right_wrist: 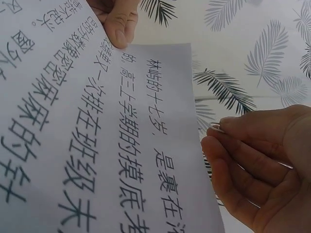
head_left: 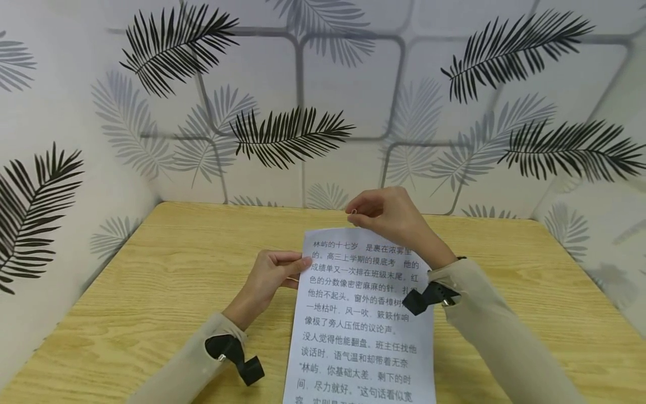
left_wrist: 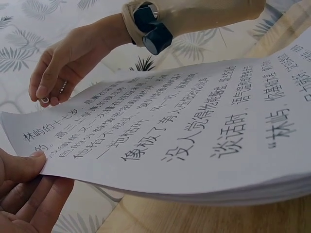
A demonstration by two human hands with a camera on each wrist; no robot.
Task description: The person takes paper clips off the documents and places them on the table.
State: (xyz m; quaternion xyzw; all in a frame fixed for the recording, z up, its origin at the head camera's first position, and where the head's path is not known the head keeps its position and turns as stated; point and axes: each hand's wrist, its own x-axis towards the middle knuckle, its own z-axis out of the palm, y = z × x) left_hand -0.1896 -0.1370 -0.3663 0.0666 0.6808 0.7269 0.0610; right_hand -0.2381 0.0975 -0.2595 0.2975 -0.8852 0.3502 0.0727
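Observation:
A stack of printed paper [head_left: 363, 314] stands up from the table in the head view, its top end raised. At the stack's upper left edge my left hand [head_left: 270, 278] pinches it, thumb on the printed face and fingers behind. Just above the top edge, my right hand [head_left: 391, 216] pinches a small paper clip [right_wrist: 215, 127] between thumb and forefinger. The clip is apart from the paper's top edge in the head view. In the left wrist view the sheets' layered edges show along the lower side of the stack.
A light wood-grain table [head_left: 151, 292] lies below, with its back edge against a wall [head_left: 348, 84] patterned with feathery leaves. Each sleeve carries a black wrist strap with a small camera [head_left: 250, 370].

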